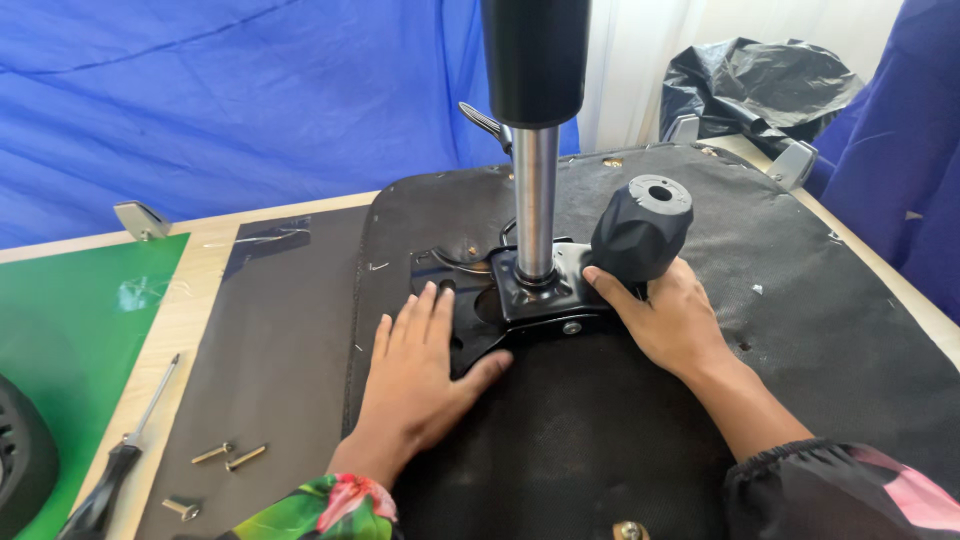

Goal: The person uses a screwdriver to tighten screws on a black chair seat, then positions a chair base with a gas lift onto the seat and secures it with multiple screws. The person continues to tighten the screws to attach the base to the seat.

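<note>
An upturned black chair seat (780,300) lies on the table. A black metal mechanism plate (520,300) sits on it, with a chrome gas-lift column (536,200) rising from its centre into a black sleeve (535,55). My left hand (420,375) lies flat, palm down, on the seat and the plate's left edge, fingers apart. My right hand (665,320) grips the base of the large black tension knob (640,230) to the right of the column.
A screwdriver (125,455) lies on the wooden table at the left beside a green mat (70,320). Three loose bolts (225,455) rest on a dark sheet. A black round part (20,450) shows at the bottom-left edge. Blue tarpaulin hangs behind; a black bag (760,80) sits at the back right.
</note>
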